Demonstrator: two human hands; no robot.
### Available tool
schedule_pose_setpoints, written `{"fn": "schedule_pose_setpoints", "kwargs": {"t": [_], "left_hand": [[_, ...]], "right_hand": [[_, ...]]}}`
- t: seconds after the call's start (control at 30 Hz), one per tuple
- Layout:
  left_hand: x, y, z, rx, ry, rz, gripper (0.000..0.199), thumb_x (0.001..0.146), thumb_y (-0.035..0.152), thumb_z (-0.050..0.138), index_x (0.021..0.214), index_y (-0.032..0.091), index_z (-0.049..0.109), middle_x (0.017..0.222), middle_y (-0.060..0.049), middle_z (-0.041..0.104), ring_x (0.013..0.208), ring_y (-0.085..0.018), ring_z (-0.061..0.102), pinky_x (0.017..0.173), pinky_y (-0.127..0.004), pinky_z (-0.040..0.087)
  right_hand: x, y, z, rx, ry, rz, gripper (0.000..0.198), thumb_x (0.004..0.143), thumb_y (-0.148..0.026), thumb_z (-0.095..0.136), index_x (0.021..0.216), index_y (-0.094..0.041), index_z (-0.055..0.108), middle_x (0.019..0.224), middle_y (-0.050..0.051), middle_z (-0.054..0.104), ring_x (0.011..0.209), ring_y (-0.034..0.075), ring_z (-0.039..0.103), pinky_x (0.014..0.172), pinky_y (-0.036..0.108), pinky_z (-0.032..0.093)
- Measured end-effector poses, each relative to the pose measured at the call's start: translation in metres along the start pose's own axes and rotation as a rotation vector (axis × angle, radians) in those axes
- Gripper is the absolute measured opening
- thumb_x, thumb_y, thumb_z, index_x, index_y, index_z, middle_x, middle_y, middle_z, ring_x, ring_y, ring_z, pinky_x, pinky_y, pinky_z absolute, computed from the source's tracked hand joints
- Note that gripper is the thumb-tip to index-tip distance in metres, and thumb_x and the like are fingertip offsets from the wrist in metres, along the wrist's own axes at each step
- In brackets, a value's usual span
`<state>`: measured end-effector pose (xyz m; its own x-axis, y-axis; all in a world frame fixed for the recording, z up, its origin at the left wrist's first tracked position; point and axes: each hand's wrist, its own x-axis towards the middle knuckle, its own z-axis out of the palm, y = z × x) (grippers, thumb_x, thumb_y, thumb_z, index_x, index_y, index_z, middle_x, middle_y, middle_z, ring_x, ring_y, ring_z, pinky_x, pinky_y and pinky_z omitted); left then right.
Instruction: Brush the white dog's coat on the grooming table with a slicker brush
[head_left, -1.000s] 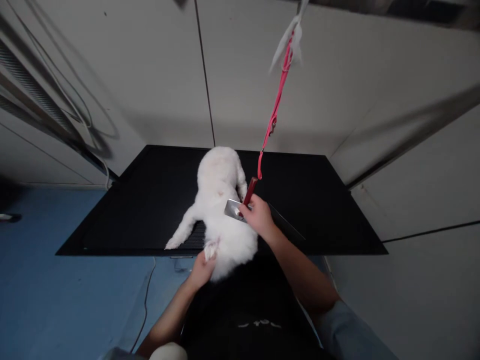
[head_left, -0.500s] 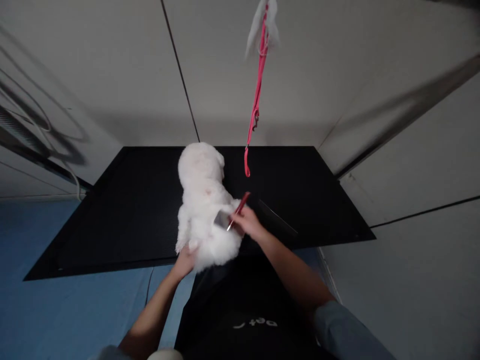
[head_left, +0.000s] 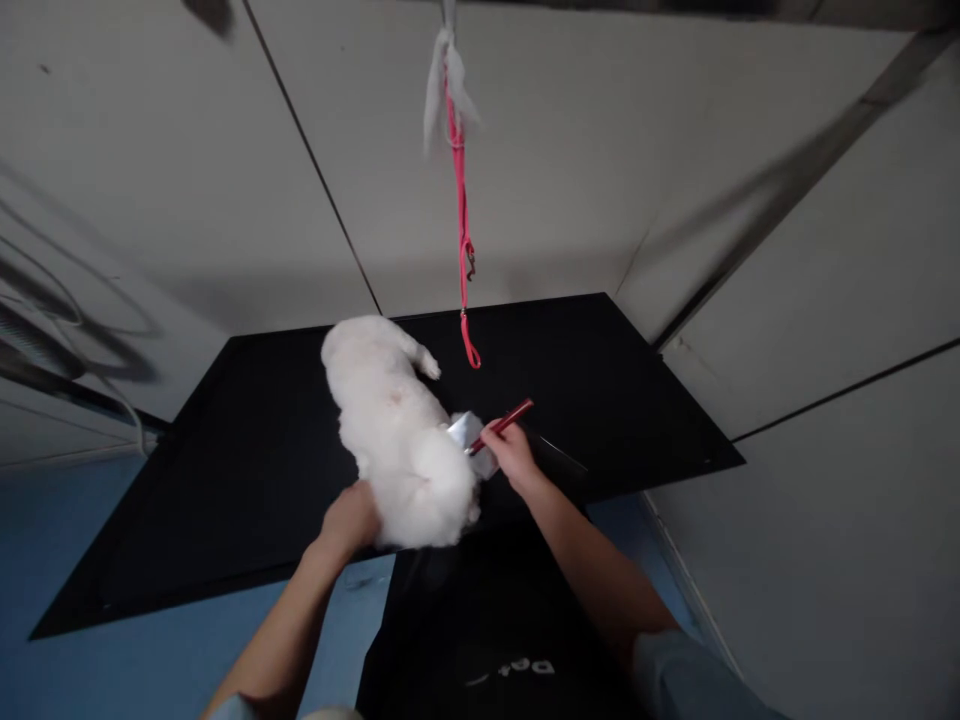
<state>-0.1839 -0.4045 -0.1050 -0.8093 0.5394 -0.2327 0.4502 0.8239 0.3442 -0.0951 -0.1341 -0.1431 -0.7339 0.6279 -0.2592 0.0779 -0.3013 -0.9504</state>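
Note:
A fluffy white dog (head_left: 390, 410) lies stretched over the black table, its near end close to the front edge. My left hand (head_left: 351, 518) grips the dog's near left side, its fingertips buried in the fur. In my right hand (head_left: 512, 450) is a slicker brush (head_left: 504, 424) with a dark red handle, held in a closed grip. The brush's pale metal head (head_left: 465, 430) touches or nearly touches the coat on the dog's right side. A thin comb (head_left: 559, 452) rests on the table just right of my right hand, partly hidden.
The black ribbed table (head_left: 225, 480) stands against a light wall (head_left: 555, 180). A pink leash loop (head_left: 461, 210) with a metal clip hangs above its middle. A hose and cables (head_left: 45, 340) are at the far left. My black apron (head_left: 487, 620) meets the front edge.
The brush has moved from on top of the dog's near end to its right side. My left hand has shifted left along the body. The dog's posture has changed and the view has tilted.

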Motion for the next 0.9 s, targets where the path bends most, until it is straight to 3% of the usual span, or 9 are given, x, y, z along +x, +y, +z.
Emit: {"fn": "schedule_pose_setpoints", "kwargs": {"t": [0.07,0.17,0.27,0.4,0.53,0.63,0.7,0.77,0.9], "left_hand": [[0.002,0.026,-0.017,0.107,0.153,0.024,0.039,0.081,0.016,0.044,0.112,0.002,0.063,0.114,-0.026,0.063,0.108,-0.036,0.061,0.097,-0.053,0.045],[0.014,0.073,-0.021,0.021,0.384,0.298,0.044,0.09,0.022,0.039,0.128,0.008,0.055,0.128,-0.019,0.058,0.116,-0.027,0.057,0.103,-0.041,0.043],[0.031,0.113,0.004,0.094,0.26,0.483,0.046,0.088,0.032,0.05,0.124,0.005,0.058,0.126,-0.02,0.059,0.117,-0.03,0.055,0.106,-0.042,0.04],[0.052,0.131,0.035,0.32,0.12,0.397,0.038,0.074,0.027,0.064,0.104,0.003,0.066,0.101,-0.022,0.067,0.1,-0.036,0.061,0.094,-0.048,0.044],[0.055,0.106,0.036,0.266,0.126,0.487,0.026,0.072,0.012,0.052,0.092,0.009,0.068,0.097,-0.017,0.069,0.099,-0.031,0.062,0.093,-0.044,0.045],[0.045,0.072,0.04,0.099,0.157,0.68,0.033,0.067,0.013,0.052,0.096,0.013,0.067,0.107,-0.015,0.069,0.112,-0.03,0.058,0.105,-0.048,0.038],[0.034,0.048,0.05,-0.017,0.226,0.699,0.032,0.068,0.018,0.052,0.096,0.015,0.066,0.105,-0.014,0.069,0.113,-0.031,0.058,0.108,-0.054,0.034],[0.022,0.026,0.062,-0.135,0.305,0.579,0.028,0.071,0.028,0.052,0.094,0.017,0.066,0.1,-0.013,0.07,0.111,-0.032,0.059,0.109,-0.057,0.033],[-0.004,-0.006,0.071,-0.234,0.397,0.289,0.031,0.076,0.039,0.049,0.093,0.018,0.065,0.101,-0.014,0.07,0.111,-0.032,0.059,0.115,-0.056,0.025]], "right_hand": [[0.0,0.002,-0.008,0.016,0.006,0.024,0.03,0.058,-0.04,0.076,0.069,-0.017,0.059,0.061,0.001,0.065,0.06,0.018,0.062,0.057,0.027,0.048],[0.002,0.001,-0.022,0.028,0.135,-0.005,0.032,0.068,-0.05,0.064,0.07,-0.019,0.055,0.059,0.001,0.062,0.058,0.017,0.06,0.054,0.026,0.046],[0.002,0.001,-0.033,0.0,0.178,-0.063,0.031,0.07,-0.05,0.062,0.074,-0.02,0.057,0.063,0.001,0.064,0.061,0.017,0.06,0.056,0.026,0.046],[-0.001,0.002,-0.046,-0.085,0.205,-0.106,0.026,0.061,-0.041,0.069,0.065,-0.02,0.056,0.06,0.001,0.062,0.064,0.019,0.061,0.061,0.028,0.046],[0.0,0.002,-0.051,-0.107,0.208,-0.143,0.022,0.068,-0.041,0.063,0.071,-0.02,0.057,0.064,0.0,0.063,0.069,0.018,0.061,0.067,0.028,0.047],[0.006,0.003,-0.035,-0.132,0.063,-0.118,0.022,0.064,-0.039,0.068,0.069,-0.019,0.058,0.061,-0.001,0.062,0.063,0.017,0.059,0.064,0.028,0.047],[0.011,0.004,-0.017,-0.133,0.03,-0.114,0.021,0.065,-0.038,0.067,0.069,-0.02,0.057,0.062,-0.001,0.062,0.065,0.017,0.06,0.066,0.028,0.047],[0.013,0.006,0.005,-0.117,-0.02,-0.116,0.02,0.066,-0.037,0.067,0.07,-0.02,0.057,0.065,-0.001,0.063,0.069,0.017,0.06,0.068,0.027,0.047],[0.013,0.012,0.051,-0.092,-0.311,-0.014,0.021,0.061,-0.032,0.073,0.068,-0.018,0.059,0.061,-0.002,0.062,0.061,0.015,0.058,0.06,0.025,0.045]]}}
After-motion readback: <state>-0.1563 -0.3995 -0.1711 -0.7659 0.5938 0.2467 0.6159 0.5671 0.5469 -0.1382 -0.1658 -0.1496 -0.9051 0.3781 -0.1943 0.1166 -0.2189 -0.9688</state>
